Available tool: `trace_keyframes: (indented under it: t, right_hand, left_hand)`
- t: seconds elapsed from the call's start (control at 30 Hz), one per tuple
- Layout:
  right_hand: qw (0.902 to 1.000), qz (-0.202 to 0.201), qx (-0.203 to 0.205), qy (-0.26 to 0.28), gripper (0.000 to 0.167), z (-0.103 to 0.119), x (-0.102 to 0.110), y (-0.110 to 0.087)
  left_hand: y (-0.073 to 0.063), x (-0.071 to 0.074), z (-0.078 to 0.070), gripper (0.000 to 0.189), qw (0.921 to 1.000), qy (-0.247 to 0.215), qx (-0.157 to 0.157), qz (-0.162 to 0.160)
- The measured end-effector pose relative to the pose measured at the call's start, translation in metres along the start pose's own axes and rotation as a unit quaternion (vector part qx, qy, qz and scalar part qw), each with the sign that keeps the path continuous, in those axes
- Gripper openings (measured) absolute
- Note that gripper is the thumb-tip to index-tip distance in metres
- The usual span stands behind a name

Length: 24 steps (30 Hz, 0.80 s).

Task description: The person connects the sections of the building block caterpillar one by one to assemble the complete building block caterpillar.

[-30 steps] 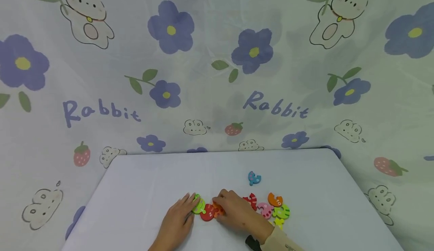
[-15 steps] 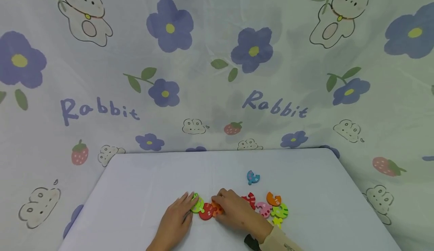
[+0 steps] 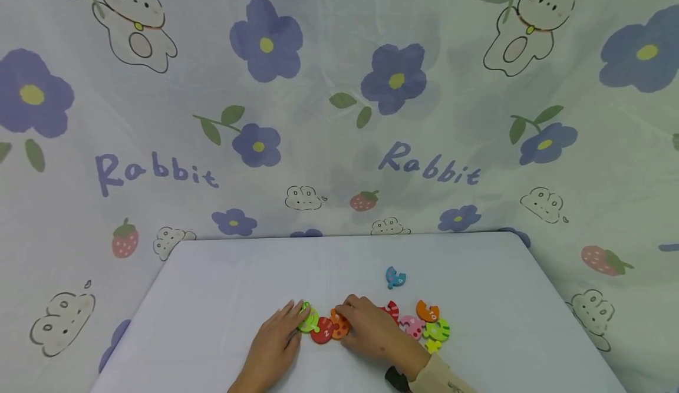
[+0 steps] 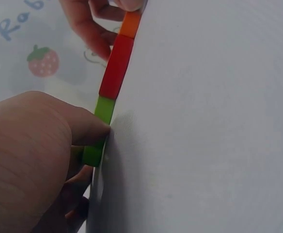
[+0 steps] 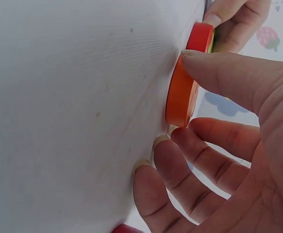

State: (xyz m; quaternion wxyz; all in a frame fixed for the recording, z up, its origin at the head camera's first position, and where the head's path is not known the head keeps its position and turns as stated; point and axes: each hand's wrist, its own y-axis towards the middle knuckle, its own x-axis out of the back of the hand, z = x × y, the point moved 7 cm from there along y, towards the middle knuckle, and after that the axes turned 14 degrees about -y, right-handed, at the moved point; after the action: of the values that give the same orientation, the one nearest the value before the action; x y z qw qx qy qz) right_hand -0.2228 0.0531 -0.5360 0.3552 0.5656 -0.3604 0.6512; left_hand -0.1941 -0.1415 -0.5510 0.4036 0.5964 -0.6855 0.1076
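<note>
Three wooden puzzle pieces sit linked in a row on the white table: a green piece (image 3: 308, 321), a red piece (image 3: 321, 332) marked 2, and a spotted orange piece (image 3: 340, 326). My left hand (image 3: 272, 339) holds the green piece at the row's left end, its thumb (image 4: 90, 127) against the near edge. At the other end, my right hand (image 3: 373, 331) pinches the orange piece (image 5: 179, 99) between thumb and index finger. In the left wrist view the red piece (image 4: 116, 68) touches both neighbours edge to edge. My right hand hides some pieces behind it.
To the right lie more pieces: a striped red one (image 3: 392, 310), a pink one (image 3: 412, 327), an orange one (image 3: 426, 311), a green one (image 3: 439, 329) and a yellow one (image 3: 432, 345). A blue piece (image 3: 394, 278) lies farther back. A patterned curtain (image 3: 329, 145) hangs behind the table.
My right fingers have shifted slightly right, so more of the orange piece shows. The left hand stays on the green piece, and the row looks the same.
</note>
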Motion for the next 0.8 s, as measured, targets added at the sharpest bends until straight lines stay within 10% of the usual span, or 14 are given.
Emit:
trace_keyframes:
  t: [0.8]
  right_hand:
    - [0.9999, 0.011, -0.007, -0.007, 0.056, -0.012, -0.004, -0.007]
  left_hand:
    - [0.001, -0.005, 0.011, 0.052, 0.9993, -0.004, 0.028, 0.023]
